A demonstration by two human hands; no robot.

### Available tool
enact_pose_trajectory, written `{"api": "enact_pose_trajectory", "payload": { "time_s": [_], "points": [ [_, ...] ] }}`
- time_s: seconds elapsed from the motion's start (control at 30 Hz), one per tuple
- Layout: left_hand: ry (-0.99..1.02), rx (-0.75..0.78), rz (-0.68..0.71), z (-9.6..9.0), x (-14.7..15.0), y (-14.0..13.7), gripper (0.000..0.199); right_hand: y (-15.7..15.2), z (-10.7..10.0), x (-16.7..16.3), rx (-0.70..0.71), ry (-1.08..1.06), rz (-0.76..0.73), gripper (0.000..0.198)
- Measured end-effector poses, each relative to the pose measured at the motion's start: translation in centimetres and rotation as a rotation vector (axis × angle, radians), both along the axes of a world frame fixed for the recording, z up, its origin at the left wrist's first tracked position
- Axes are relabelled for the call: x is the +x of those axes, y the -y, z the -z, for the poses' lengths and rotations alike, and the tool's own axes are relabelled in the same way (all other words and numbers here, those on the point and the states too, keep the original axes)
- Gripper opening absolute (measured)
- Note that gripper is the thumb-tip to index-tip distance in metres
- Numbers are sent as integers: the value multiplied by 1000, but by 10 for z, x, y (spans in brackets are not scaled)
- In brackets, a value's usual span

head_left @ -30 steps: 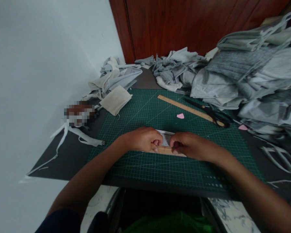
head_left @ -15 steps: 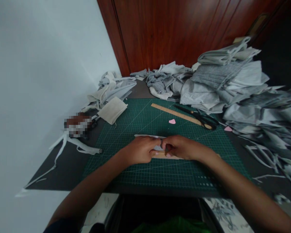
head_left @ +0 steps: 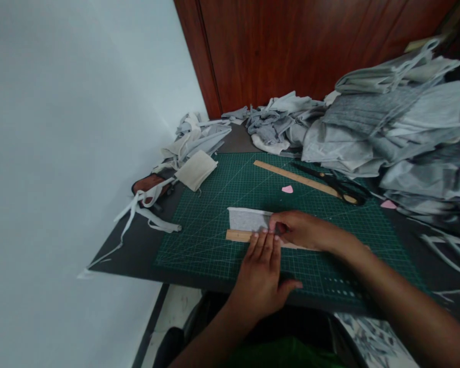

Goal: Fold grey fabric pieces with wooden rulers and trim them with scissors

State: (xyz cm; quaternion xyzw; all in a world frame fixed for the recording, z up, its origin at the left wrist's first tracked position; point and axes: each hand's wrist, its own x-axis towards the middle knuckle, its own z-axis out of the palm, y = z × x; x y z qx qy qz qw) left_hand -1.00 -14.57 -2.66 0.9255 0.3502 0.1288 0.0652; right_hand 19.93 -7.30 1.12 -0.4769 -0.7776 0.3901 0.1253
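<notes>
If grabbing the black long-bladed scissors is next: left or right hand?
Probably the right hand: it's nearer the black long-bladed scissors, though curled at the flat tan wooden strip. The left hand is farther, touching that strip.

The small rectangle (head_left: 249,220) was matt cloth, and the nearer ruler (head_left: 237,235) smooth, pale wood, like the farther ruler (head_left: 291,177). The cutting mat (head_left: 203,225) looked like matt plastic, the scissors (head_left: 331,181) like dark metal. The heaped fabric (head_left: 362,110) was matt cloth, creased and rough-looking in places. The door (head_left: 272,51) was smooth wood with a soft sheen; the wall (head_left: 80,128), smooth and matt. The material of the pink scrap (head_left: 287,189) was unclear.
</notes>
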Motion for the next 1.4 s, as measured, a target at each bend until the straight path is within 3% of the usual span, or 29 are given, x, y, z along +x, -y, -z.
{"api": "enact_pose_trajectory", "payload": {
  "time_s": [0.07, 0.27, 0.53, 0.77, 0.87, 0.97, 1.03, 1.17, 1.27, 1.4],
  "points": [
    [10, -31, -26, 0, 0, 4, 108, 0, -1, 1, -38, 3, -5, 13],
    [8, -66, -30, -6, 1, 7, 115, -6, -6, 14, -160, -170, -69, 25],
    [6, -119, -33, -2, 3, 4, 118, -16, 8, 8, 273, 106, 191, 19],
    [32, -106, -23, 2, 2, 3, 119, -17, 14, 1, 415, 172, 361, 12],
    [57, -96, -24, 4, 0, 4, 116, -5, 1, -11, 432, 85, 228, 10],
    [86, -108, -23, 5, 0, 4, 108, 7, -11, -22, 175, -85, -39, 16],
    [99, -133, -23, 3, 0, 3, 102, 10, -14, -24, 89, -125, -88, 16],
    [90, -169, -24, -1, -1, 1, 100, 9, -10, -18, 52, -157, -97, 16],
    [99, -129, -39, 1, -1, 1, 98, 6, -5, -16, 107, -140, -79, 21],
    [97, -49, -60, 8, 0, -1, 96, -5, 2, -15, 369, 60, 52, 21]
  ]
}}
